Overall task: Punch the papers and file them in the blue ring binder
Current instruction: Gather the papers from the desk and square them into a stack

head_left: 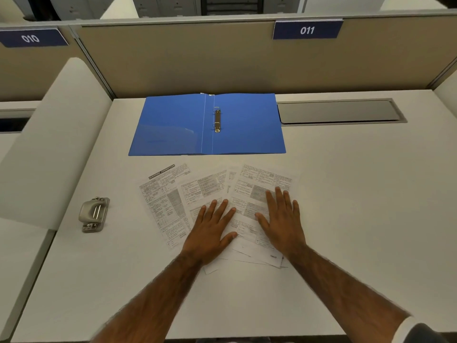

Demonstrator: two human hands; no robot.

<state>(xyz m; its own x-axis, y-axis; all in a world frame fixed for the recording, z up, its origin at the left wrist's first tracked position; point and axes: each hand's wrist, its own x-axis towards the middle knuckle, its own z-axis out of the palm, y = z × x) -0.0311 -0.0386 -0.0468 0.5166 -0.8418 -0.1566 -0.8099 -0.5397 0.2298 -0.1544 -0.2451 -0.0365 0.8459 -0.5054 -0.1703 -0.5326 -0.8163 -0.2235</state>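
Your left hand (210, 231) and right hand (282, 219) press flat, fingers spread, on the fanned papers (173, 204), lower centre; binder (247, 125) open above.

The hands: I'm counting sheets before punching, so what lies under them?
Both the left hand and right hand rest flat on fanned printed papers on the white desk. How many sheets overlap beneath the palms is hidden.

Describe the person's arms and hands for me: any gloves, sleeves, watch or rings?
Left hand and right hand are bare: no gloves, no rings or watch visible. The left forearm is uncovered to the frame edge. The right forearm is uncovered up to a dark sleeve with a white edge near the elbow.
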